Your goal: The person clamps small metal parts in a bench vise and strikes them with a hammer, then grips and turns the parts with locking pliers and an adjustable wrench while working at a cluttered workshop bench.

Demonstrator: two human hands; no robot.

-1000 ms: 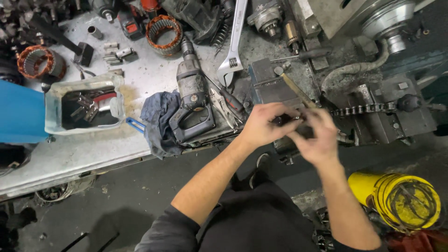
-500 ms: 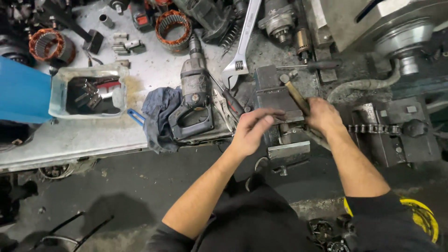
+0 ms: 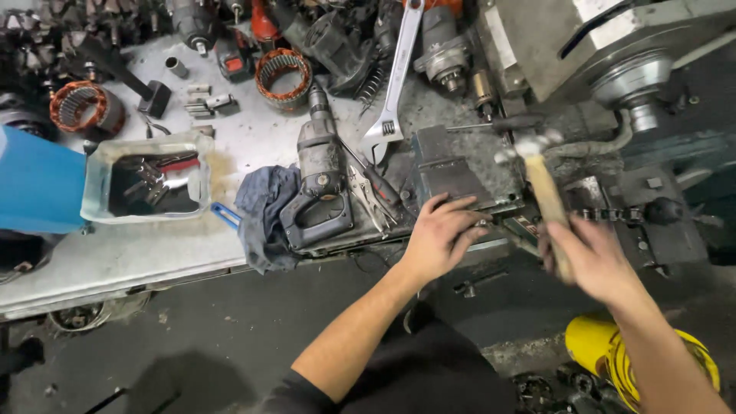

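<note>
A cluttered, grimy workbench (image 3: 138,253). Right hand (image 3: 594,257) is wrapped tight around a wooden-handled hammer (image 3: 537,172), head raised. Left hand (image 3: 441,234) lies fingers spread, gripping nothing, on a metal vise block (image 3: 460,172). Beyond: electric drill (image 3: 322,188), adjustable wrench (image 3: 395,80).

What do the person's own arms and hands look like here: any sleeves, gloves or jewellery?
Both forearms are bare, with no long sleeves. The left hand and the right hand wear no gloves; no rings, watch or wristband show, though the right hand is motion-blurred. A dark top shows at the bottom of the picture, reaching about the left elbow.
</note>
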